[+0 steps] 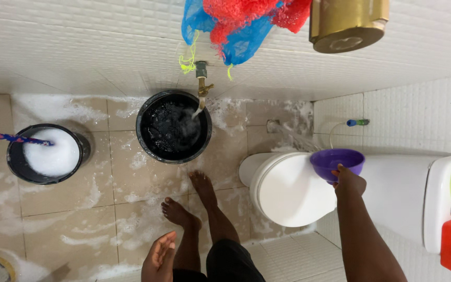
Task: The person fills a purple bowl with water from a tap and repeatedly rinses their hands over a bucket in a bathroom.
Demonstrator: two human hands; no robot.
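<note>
Two black buckets stand on the floor: one [174, 127] under the tap, one [45, 153] full of foam. There is one purple bowl [337, 163], one white toilet [288, 189], one brass tap [202, 86], and two bare feet.

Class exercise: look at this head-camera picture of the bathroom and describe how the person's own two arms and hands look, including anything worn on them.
Both arms are bare, with no sleeves in view. The left hand shows no glove, ring, watch or bracelet, with only its wrist in frame. The right hand is equally bare, and its forearm is uncovered all the way to the bottom edge of the picture. No marks or jewellery can be made out on either.
</note>
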